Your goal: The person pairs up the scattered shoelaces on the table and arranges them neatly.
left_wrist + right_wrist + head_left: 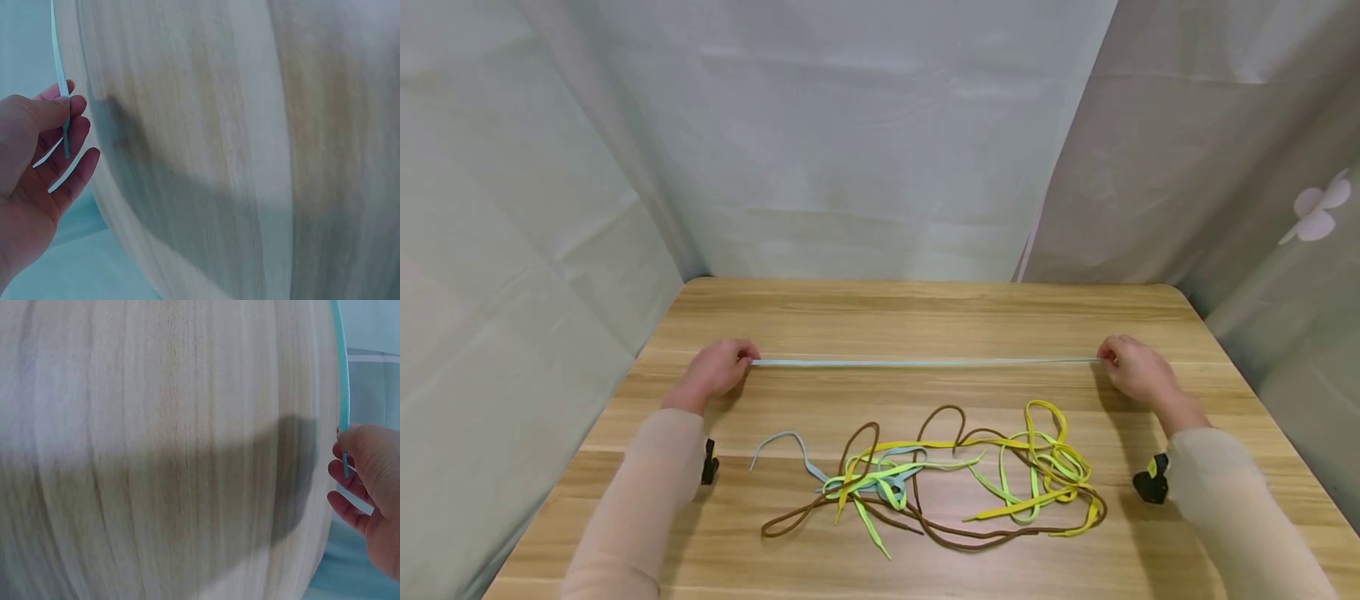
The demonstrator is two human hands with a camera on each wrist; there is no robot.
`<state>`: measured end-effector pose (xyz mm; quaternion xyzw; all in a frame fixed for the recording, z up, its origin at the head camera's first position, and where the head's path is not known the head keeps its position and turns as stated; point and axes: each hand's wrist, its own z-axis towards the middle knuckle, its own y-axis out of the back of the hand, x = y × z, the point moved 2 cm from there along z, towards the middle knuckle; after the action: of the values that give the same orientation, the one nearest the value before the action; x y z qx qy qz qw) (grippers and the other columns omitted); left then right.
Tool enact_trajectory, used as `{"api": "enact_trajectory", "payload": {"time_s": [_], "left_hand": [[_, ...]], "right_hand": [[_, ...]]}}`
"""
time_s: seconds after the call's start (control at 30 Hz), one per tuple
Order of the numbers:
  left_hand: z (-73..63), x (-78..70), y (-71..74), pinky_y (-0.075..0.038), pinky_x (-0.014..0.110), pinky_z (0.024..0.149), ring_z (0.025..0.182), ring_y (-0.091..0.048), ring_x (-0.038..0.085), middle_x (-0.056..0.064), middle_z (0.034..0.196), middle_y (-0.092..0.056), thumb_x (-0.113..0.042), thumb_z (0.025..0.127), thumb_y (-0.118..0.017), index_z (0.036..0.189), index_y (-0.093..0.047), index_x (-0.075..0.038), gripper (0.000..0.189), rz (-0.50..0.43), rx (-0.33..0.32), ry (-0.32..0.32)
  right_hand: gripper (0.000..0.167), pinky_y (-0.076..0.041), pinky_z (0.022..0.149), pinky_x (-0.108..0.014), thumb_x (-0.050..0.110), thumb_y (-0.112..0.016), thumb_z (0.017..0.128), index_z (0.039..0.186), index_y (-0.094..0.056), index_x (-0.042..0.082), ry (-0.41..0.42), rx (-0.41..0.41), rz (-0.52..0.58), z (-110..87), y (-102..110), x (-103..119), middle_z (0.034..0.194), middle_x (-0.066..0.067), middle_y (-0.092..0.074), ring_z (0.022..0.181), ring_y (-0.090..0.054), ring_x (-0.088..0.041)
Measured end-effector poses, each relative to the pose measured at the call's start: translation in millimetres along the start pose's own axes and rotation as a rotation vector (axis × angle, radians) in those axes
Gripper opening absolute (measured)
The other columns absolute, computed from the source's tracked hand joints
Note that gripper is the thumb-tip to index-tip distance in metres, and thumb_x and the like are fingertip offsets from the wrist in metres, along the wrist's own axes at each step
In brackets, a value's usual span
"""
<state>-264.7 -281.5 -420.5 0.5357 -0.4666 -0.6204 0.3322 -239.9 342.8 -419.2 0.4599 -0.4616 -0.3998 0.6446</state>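
A light blue shoelace [887,362] stretches straight and level across the far half of the table. My left hand [724,367] pinches its left end between thumb and forefinger; in the left wrist view the tip of the lace [66,144] pokes out below the thumb. At the other end my right hand [1138,369] pinches the lace, and a short tip [345,465] hangs past the fingers in the right wrist view. Nearer me lies a loose tangle of laces: brown [955,542], yellow [992,512], lime green [868,529] and another light blue one [805,454].
The wooden table [925,317] has rounded far corners. Pale cloth [850,142] hangs behind it and on both sides, with a white flower-like shape [1315,217] at the right. Black wrist devices [1152,481] sit under both sleeves.
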Motion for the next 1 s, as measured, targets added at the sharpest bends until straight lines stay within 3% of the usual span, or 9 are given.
{"api": "enact_trajectory", "payload": {"time_s": [0.2,0.57,1.0], "left_hand": [[9.7,-2.5,0.9,-0.044,0.044,0.072,0.083,-0.056,0.027,0.012,0.094,-0.064,-0.012,0.092,-0.050,0.095,-0.064,-0.007,0.016,-0.015,-0.001,0.086],[30.6,-13.3,5.4,-0.042,0.038,0.060,0.078,-0.058,0.026,0.010,0.090,-0.064,-0.020,0.092,-0.052,0.092,-0.062,-0.010,0.014,0.025,-0.076,0.166],[49.3,-21.0,5.9,-0.044,0.038,0.060,0.081,-0.058,0.027,0.011,0.093,-0.064,-0.022,0.091,-0.051,0.095,-0.063,-0.010,0.017,0.051,-0.111,0.175]], "right_hand": [[0.010,-0.044,0.063,-0.046,0.002,-0.056,0.083,0.092,-0.059,-0.001,-0.053,0.021,-0.014,5.0,-4,-4,0.086,-0.017,-0.056,0.074,-0.056,-0.029],[0.012,-0.042,0.062,-0.045,0.003,-0.050,0.084,0.093,-0.055,-0.003,-0.098,0.038,-0.009,18.4,-3,-10,0.086,-0.019,-0.055,0.074,-0.052,-0.030],[0.012,-0.041,0.059,-0.044,0.007,-0.049,0.085,0.094,-0.052,0.000,-0.214,0.108,-0.021,32.8,6,-5,0.091,-0.019,-0.052,0.079,-0.052,-0.035]]}}
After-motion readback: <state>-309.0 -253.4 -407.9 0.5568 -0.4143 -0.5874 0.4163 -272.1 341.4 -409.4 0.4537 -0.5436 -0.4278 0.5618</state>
